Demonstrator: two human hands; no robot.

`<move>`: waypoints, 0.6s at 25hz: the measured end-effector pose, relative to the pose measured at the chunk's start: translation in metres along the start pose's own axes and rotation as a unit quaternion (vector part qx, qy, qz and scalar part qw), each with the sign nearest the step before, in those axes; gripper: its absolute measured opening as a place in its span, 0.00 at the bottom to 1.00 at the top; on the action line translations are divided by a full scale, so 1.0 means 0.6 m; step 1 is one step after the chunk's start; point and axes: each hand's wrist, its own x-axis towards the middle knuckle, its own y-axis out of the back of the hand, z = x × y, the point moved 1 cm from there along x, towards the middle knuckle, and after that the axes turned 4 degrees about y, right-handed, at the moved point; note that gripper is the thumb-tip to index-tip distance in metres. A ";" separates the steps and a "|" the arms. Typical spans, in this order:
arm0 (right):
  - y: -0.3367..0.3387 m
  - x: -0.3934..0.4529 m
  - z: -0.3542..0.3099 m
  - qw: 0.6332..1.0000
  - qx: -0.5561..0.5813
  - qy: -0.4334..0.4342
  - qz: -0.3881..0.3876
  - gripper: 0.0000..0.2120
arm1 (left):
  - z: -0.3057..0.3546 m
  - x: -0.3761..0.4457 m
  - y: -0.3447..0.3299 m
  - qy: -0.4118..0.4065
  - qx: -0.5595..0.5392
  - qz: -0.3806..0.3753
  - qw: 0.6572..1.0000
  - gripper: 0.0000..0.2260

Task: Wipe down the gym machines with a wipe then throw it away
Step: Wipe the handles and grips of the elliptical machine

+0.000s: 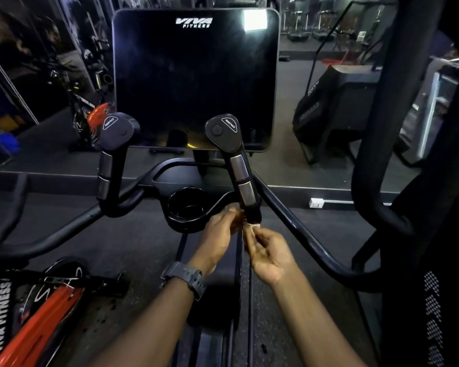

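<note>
Dim gym: your right hand (269, 256) pinches a mostly hidden wipe (254, 227); left hand (219, 238) curls at the grip (245, 181), its hold unclear.

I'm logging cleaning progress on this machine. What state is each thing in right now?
Console screen: dark, off, reflecting a light.
Cup holder: nothing visible inside.
Right handlebar grip: upright, its lower end at the hands.
Left handlebar grip: upright, untouched.
Wipe: small, bunched, pinched at the right grip's base.
Left hand: fingers curled by the wipe.
Right hand: pinching the wipe.
Wristwatch: worn on the left wrist.
</note>
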 end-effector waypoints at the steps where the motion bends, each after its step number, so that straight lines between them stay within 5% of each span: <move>1: 0.005 -0.009 0.005 0.998 -0.022 0.052 0.007 0.07 | -0.001 -0.008 -0.001 0.007 -0.005 -0.001 1.000 0.18; 3: 0.007 -0.025 0.010 0.973 -0.118 0.196 0.037 0.05 | 0.001 -0.024 -0.004 0.017 -0.020 -0.002 1.000 0.16; 6: 0.005 -0.024 -0.016 0.821 -0.410 0.396 0.042 0.08 | 0.002 -0.030 -0.004 0.021 -0.034 -0.003 0.999 0.15; 8: -0.014 -0.005 -0.053 0.774 -0.497 0.390 -0.045 0.10 | 0.003 -0.034 -0.009 0.015 -0.045 0.004 0.999 0.14; 12: -0.058 0.012 -0.093 0.830 -0.463 0.224 -0.215 0.19 | -0.003 -0.043 -0.028 0.007 -0.085 0.060 0.995 0.08; 15: -0.057 0.025 -0.073 0.777 -0.538 0.208 -0.252 0.29 | -0.014 -0.044 -0.030 0.009 -0.079 0.091 0.993 0.10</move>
